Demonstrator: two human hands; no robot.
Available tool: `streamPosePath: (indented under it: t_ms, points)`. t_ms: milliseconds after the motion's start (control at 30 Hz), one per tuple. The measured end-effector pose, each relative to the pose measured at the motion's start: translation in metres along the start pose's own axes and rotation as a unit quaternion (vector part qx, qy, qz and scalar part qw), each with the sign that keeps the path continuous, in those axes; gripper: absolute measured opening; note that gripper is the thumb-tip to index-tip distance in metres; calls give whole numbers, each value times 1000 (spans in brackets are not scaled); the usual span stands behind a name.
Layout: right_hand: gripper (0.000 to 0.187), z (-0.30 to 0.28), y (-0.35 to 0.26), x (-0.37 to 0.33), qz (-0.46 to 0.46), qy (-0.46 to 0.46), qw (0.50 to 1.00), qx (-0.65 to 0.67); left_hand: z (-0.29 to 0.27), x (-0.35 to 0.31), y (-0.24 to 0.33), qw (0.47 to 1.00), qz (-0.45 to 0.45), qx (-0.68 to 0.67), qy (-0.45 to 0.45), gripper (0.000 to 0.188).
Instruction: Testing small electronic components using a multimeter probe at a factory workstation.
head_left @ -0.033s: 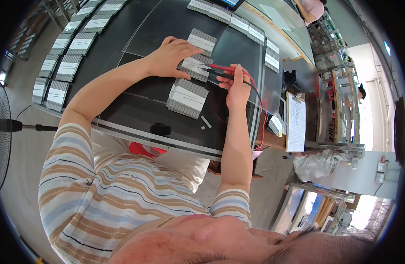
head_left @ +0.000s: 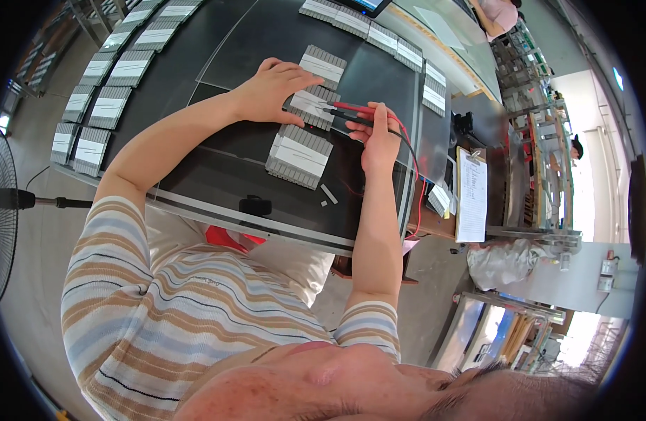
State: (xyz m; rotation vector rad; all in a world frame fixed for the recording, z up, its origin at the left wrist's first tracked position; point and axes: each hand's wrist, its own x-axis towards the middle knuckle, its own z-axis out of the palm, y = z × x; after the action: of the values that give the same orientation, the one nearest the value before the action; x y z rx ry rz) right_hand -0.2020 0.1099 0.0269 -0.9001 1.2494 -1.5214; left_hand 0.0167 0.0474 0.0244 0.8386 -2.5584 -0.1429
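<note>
Pinching a slim red plastic probe (head_left: 356,108) and a slim black plastic probe (head_left: 345,114), the person's right hand (head_left: 380,138) has its fingers narrow. Left of these fingertips, I see a grey, ribbed, rectangular block with a white band (head_left: 310,107), under the probe tips. The left hand (head_left: 277,92) spreads thumb and fingers wide beside it; whether they grip, I cannot tell.

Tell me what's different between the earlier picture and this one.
Nothing visibly moved, and nothing was taken hold of or let go. The right hand still holds the red probe and black probe, pointing toward the middle grey-and-white block; the left hand stays spread at that block. The blocks nearby lie as before.
</note>
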Motion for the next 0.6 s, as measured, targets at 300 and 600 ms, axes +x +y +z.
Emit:
streamPosePath:
  t_ms: [300,600]
  points:
    - [28,1,1,0,-1,-3,1000,-11,0,-3,-1,1000,-4,-20,4,70]
    - [29,-6,0,1,-28,16,998,53,-36,-17,31,989,-15,-122,-78,73]
